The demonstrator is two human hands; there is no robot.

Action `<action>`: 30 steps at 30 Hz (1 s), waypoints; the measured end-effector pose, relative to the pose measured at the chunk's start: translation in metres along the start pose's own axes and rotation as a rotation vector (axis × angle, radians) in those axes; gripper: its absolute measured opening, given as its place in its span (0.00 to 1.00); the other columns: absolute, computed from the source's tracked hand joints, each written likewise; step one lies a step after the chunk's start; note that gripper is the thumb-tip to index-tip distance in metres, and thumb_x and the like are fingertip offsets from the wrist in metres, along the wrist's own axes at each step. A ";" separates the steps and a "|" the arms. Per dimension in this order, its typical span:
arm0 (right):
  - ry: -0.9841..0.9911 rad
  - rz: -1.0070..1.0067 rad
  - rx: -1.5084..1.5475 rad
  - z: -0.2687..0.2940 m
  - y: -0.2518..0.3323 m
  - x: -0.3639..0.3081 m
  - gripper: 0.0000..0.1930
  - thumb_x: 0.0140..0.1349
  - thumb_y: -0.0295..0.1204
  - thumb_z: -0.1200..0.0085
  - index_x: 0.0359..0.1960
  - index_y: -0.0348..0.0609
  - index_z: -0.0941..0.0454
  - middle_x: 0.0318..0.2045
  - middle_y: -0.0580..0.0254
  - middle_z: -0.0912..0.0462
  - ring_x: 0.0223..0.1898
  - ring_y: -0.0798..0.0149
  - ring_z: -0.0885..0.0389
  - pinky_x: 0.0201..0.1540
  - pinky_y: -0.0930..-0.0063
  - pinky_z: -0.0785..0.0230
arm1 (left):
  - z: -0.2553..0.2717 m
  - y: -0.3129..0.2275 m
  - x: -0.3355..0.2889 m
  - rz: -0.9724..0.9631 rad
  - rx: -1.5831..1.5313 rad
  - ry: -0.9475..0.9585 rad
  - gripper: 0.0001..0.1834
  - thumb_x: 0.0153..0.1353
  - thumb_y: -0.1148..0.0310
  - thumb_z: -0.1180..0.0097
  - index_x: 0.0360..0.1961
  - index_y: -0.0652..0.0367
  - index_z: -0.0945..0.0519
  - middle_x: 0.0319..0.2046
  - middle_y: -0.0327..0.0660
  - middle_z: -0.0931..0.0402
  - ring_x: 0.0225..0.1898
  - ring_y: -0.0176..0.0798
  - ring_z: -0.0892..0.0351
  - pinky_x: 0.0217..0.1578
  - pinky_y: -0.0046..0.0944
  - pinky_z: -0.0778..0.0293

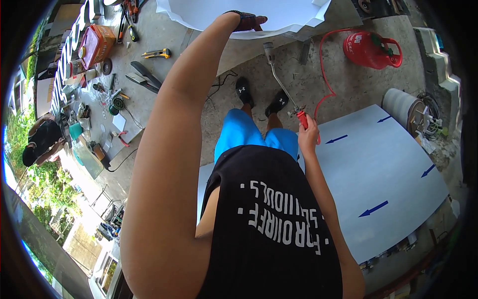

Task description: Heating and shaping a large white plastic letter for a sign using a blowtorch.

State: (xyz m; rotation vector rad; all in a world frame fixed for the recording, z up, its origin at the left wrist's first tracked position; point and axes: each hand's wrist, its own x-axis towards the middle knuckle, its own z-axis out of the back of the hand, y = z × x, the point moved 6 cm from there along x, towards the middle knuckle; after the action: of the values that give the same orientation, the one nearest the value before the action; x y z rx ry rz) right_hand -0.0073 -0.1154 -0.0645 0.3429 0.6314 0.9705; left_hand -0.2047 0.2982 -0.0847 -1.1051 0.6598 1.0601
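My right hand [308, 132] is wrapped around the red handle of a gas torch [277, 74]. The torch's long metal neck runs away from me to a wide burner head, just short of a white sheet with an uneven, folded edge [249, 35]. A red hose [323, 70] links the torch side to a red gas cylinder [367, 50] on the floor at the far right. My left hand [247, 21], in a dark glove, reaches far forward to the sheet's near edge. Its fingers point right, stretched out over the white material; no flame is visible at the burner.
On the grey worktable [174, 32] at left lie a yellow utility knife [157, 53], an orange tub [96, 46], pliers and scattered tools. A large white panel with blue arrows [378, 174] spreads at right. Another person [45, 139] is at far left.
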 end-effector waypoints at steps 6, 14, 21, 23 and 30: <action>-0.014 0.009 -0.014 -0.003 -0.004 0.000 0.23 0.59 0.22 0.41 0.58 0.40 0.24 0.48 0.46 0.20 0.51 0.40 0.21 0.53 0.49 0.30 | 0.001 -0.004 0.002 -0.019 -0.005 0.014 0.39 0.68 0.31 0.73 0.65 0.39 0.22 0.71 0.44 0.34 0.71 0.52 0.38 0.72 0.60 0.51; -0.035 0.023 0.001 0.006 -0.008 0.007 0.23 0.59 0.21 0.41 0.58 0.40 0.24 0.48 0.46 0.20 0.50 0.40 0.20 0.52 0.50 0.28 | 0.085 0.108 -0.002 -0.169 -0.083 -0.269 0.28 0.71 0.46 0.55 0.60 0.51 0.19 0.57 0.41 0.19 0.57 0.43 0.22 0.61 0.42 0.33; -0.023 0.001 -0.005 0.011 -0.010 0.006 0.23 0.59 0.21 0.42 0.58 0.40 0.24 0.48 0.47 0.20 0.51 0.41 0.21 0.54 0.49 0.31 | 0.095 0.125 -0.165 -0.287 -0.338 -1.155 0.22 0.73 0.53 0.53 0.49 0.58 0.14 0.45 0.42 0.14 0.51 0.39 0.19 0.56 0.39 0.29; -0.009 -0.007 0.001 0.009 -0.009 0.007 0.23 0.59 0.22 0.42 0.59 0.40 0.24 0.49 0.47 0.20 0.52 0.42 0.21 0.54 0.48 0.32 | 0.068 0.154 -0.182 -0.211 -0.452 -1.258 0.22 0.72 0.52 0.54 0.46 0.56 0.13 0.43 0.45 0.13 0.46 0.46 0.17 0.51 0.42 0.27; 0.037 0.009 0.006 0.000 0.006 0.009 0.25 0.59 0.22 0.42 0.60 0.40 0.25 0.50 0.48 0.20 0.53 0.42 0.22 0.55 0.48 0.34 | -0.068 0.235 -0.209 0.105 -0.747 -1.293 0.20 0.72 0.56 0.51 0.43 0.61 0.14 0.37 0.44 0.15 0.42 0.39 0.19 0.48 0.39 0.27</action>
State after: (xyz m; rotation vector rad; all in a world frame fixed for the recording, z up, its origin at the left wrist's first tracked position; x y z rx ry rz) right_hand -0.0076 -0.1045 -0.0646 0.3338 0.6665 0.9859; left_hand -0.4970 0.1799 -0.0200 -0.7267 -0.7747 1.8700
